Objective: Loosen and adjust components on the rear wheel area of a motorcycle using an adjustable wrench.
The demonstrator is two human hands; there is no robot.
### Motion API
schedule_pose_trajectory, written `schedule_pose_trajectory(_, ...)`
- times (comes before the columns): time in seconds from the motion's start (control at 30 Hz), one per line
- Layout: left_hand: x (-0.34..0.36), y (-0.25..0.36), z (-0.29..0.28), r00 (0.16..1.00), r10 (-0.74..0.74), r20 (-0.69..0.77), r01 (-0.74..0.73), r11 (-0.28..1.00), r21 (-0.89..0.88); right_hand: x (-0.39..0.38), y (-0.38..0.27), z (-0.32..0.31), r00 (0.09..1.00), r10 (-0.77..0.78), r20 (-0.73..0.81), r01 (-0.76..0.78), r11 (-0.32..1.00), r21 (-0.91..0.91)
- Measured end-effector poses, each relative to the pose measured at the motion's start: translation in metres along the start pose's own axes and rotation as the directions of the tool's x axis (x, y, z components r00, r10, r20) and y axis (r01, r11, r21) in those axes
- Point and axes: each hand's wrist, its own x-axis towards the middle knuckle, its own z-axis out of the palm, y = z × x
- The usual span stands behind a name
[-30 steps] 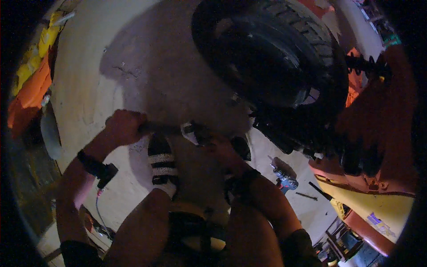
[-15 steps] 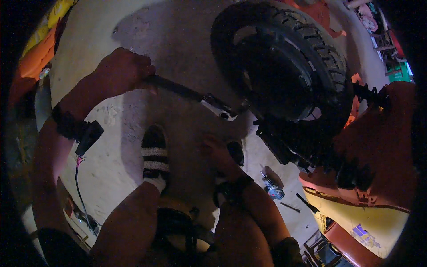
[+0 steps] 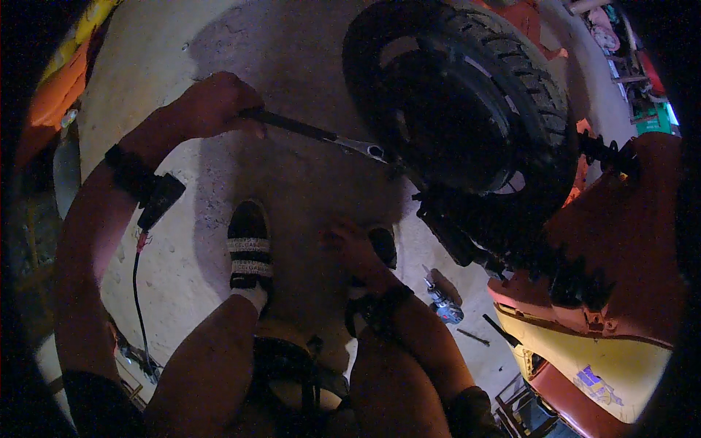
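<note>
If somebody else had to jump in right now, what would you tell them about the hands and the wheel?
Left hand: closed around the handle of a long wrench, arm stretched out over the concrete floor.
Right hand: holds nothing, resting low by the right shoe.
Wrench: its far end sits at the near edge of the scooter wheel, at the hub side; the exact fastener is too dark to see.
Small tools lie on the floor beside the right leg.
Done: wrench in place at the wheel.
Left: the wheel is on the scooter; whether anything is loosened cannot be told.
</note>
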Motion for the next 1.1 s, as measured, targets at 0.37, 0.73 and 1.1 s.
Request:
schedule_pose_trajectory(0.37, 0.020, -0.016, 0.018, 0.999, 0.052, 0.004, -0.052, 0.996, 0.066, -0.004, 0.000, -0.009, 0.990, -0.043, 0.132, 0.009, 0.969, 0.247)
schedule_pose_trajectory(0.73, 0.050, -0.020, 0.118, 0.991, -0.130, 0.010, 0.130, 0.990, -0.051, -0.002, -0.004, -0.011, 0.851, -0.236, 0.469, 0.418, -0.236, -0.877)
schedule_pose_trajectory(1.1, 0.064, 0.014, 0.070, 0.973, -0.217, 0.080, 0.215, 0.976, 0.033, -0.007, 0.006, -0.011, 0.936, -0.271, 0.224, 0.351, 0.681, -0.643)
